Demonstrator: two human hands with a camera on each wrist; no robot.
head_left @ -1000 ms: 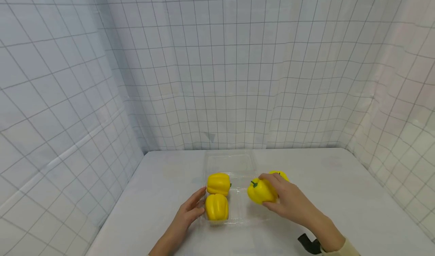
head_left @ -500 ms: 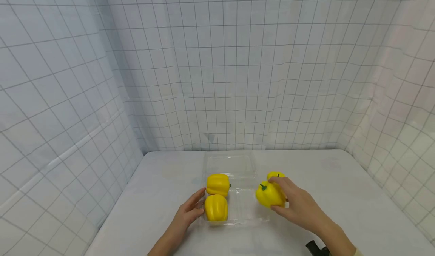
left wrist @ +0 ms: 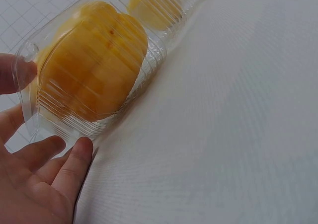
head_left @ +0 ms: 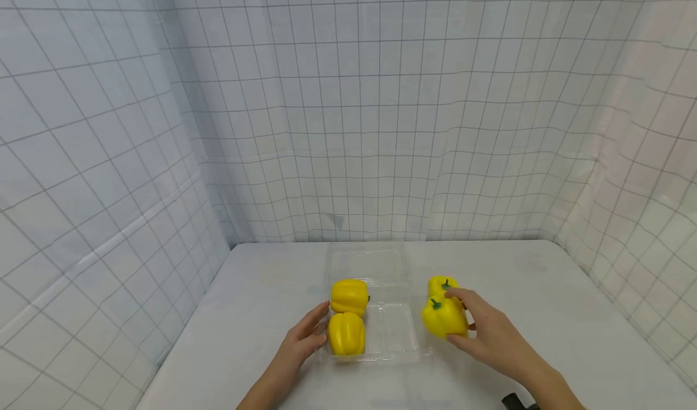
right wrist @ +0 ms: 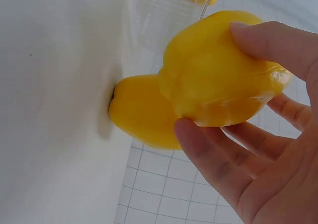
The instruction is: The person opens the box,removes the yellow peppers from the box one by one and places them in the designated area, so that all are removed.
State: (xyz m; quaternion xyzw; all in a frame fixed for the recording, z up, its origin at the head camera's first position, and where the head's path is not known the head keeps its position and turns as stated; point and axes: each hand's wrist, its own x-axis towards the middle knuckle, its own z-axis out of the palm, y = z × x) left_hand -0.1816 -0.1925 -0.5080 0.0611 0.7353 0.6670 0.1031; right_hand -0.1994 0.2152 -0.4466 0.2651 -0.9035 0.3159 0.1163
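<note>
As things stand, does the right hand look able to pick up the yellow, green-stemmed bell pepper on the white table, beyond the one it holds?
Probably not yet: the right hand grips the nearer yellow bell pepper, which also blocks part of the farther pepper in the head view.

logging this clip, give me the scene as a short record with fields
left hand: touches the clear plastic container
right hand: holds a yellow bell pepper above the table
in container: near bell pepper and far bell pepper, along its left side
on table: another yellow bell pepper, right of the container
lid: open, folded back
</note>
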